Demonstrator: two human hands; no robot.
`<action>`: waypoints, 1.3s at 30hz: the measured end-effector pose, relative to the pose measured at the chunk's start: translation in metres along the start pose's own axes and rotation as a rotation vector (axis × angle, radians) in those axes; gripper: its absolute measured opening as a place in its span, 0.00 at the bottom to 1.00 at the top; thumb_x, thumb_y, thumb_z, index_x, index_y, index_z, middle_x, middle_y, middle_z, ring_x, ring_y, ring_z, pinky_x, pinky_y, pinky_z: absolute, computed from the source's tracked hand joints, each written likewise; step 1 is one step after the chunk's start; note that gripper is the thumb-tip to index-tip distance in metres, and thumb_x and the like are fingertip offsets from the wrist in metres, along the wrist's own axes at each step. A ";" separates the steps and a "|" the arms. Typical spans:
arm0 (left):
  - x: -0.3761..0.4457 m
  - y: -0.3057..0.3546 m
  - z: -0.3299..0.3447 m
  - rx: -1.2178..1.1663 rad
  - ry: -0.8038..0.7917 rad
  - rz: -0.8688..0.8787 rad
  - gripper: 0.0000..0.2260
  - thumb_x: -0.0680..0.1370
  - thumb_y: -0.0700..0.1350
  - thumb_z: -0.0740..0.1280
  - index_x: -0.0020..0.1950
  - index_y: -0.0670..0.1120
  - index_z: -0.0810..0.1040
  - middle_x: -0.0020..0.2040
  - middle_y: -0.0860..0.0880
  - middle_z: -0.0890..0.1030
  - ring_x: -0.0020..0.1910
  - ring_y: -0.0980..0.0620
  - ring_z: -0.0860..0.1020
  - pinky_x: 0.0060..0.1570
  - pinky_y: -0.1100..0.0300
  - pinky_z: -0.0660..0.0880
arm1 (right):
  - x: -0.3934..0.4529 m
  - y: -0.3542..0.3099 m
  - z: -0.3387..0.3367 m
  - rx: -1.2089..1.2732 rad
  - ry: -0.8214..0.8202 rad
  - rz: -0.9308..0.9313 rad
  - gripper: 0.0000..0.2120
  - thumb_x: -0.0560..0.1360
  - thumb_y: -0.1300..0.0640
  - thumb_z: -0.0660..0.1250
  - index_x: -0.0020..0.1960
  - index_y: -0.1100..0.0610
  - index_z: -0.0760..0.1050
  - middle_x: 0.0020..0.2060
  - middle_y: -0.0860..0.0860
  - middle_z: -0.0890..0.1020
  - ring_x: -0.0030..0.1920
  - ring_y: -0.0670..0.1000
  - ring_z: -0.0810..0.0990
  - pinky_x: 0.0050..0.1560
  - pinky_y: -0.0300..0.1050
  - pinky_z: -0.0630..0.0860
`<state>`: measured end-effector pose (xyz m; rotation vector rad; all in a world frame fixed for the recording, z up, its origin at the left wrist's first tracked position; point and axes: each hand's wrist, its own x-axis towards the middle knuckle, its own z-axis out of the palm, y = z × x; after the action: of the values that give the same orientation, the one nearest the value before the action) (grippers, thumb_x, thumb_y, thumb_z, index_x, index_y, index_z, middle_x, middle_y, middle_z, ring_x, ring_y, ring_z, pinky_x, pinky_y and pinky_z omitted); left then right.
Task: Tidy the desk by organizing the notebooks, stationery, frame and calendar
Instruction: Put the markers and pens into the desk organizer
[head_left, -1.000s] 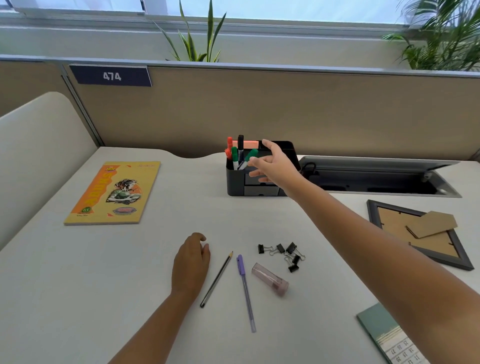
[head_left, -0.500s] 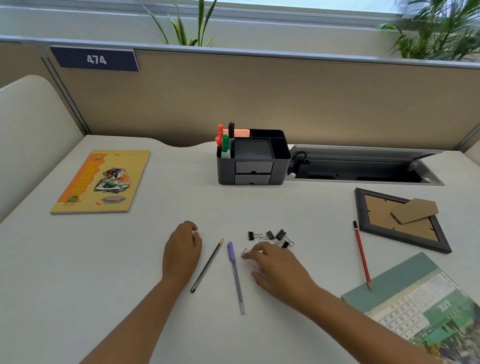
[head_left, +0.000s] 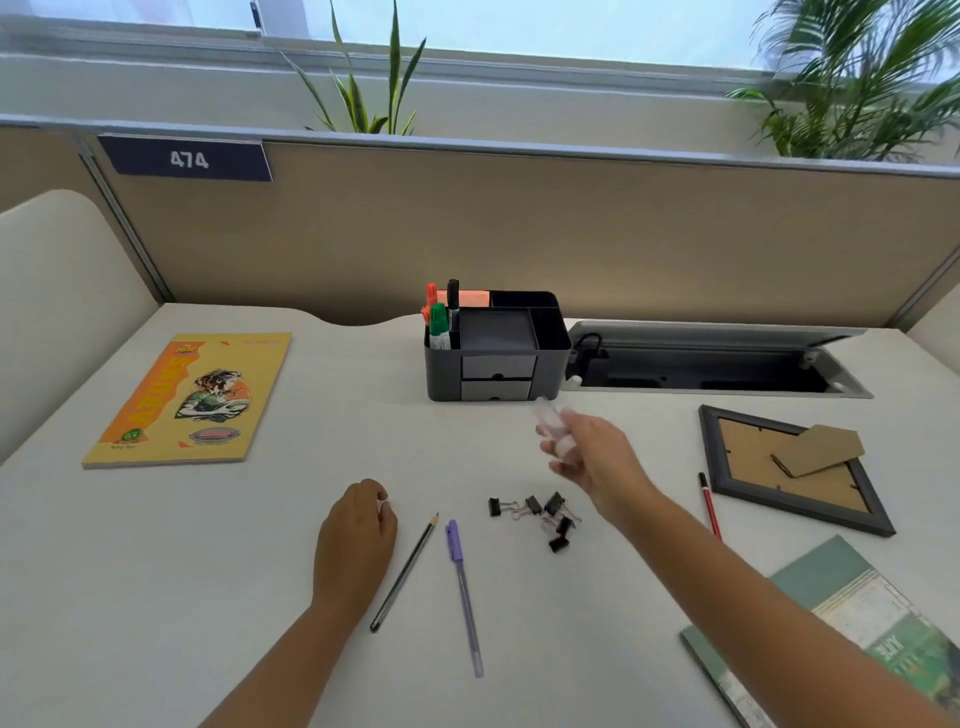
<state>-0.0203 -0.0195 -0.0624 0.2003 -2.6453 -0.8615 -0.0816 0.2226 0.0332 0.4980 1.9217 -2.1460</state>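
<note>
- My right hand (head_left: 587, 452) pinches a small translucent pink case (head_left: 550, 418), blurred, lifted clear of the desk (head_left: 260, 545) just in front of the black organizer (head_left: 493, 348); I judge it is bound for one of the open compartments.
- My left hand (head_left: 356, 535) rests on the desk, fingers loosely curled around nothing I can make out, just beside the pencil (head_left: 405, 571), likely steadying me.
- The purple pen (head_left: 464, 597) lies right of the pencil; the binder clips (head_left: 543, 514) sit in a loose cluster beneath my right wrist, all yet to be sorted.
- Farther out: a red pencil (head_left: 709, 506) near the frame (head_left: 795, 470), which lies face down; the calendar (head_left: 852, 623) at the near right corner; the orange notebook (head_left: 192, 397) far left.
</note>
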 end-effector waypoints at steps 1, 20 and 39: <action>-0.002 -0.001 0.001 0.005 -0.002 0.005 0.05 0.74 0.35 0.62 0.40 0.44 0.71 0.34 0.49 0.73 0.32 0.50 0.71 0.32 0.56 0.70 | 0.010 -0.010 0.000 0.084 0.021 0.002 0.13 0.79 0.54 0.59 0.57 0.63 0.72 0.48 0.56 0.79 0.42 0.49 0.79 0.38 0.40 0.77; 0.016 -0.021 0.017 -0.064 0.038 0.165 0.05 0.69 0.47 0.57 0.41 0.57 0.64 0.30 0.65 0.60 0.34 0.63 0.67 0.30 0.73 0.64 | 0.157 -0.119 0.029 -0.982 0.116 -0.587 0.22 0.76 0.65 0.53 0.69 0.54 0.61 0.60 0.55 0.76 0.54 0.56 0.75 0.50 0.47 0.73; 0.024 -0.027 0.025 -0.066 -0.043 0.126 0.17 0.61 0.44 0.67 0.39 0.59 0.62 0.40 0.73 0.68 0.34 0.74 0.67 0.29 0.77 0.64 | 0.179 -0.080 -0.002 -1.219 -0.013 -0.547 0.21 0.79 0.59 0.55 0.72 0.51 0.60 0.60 0.53 0.78 0.60 0.58 0.74 0.63 0.54 0.68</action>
<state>-0.0512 -0.0336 -0.0909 -0.0013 -2.6314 -0.9186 -0.2762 0.2459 0.0367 -0.3101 3.0400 -0.7297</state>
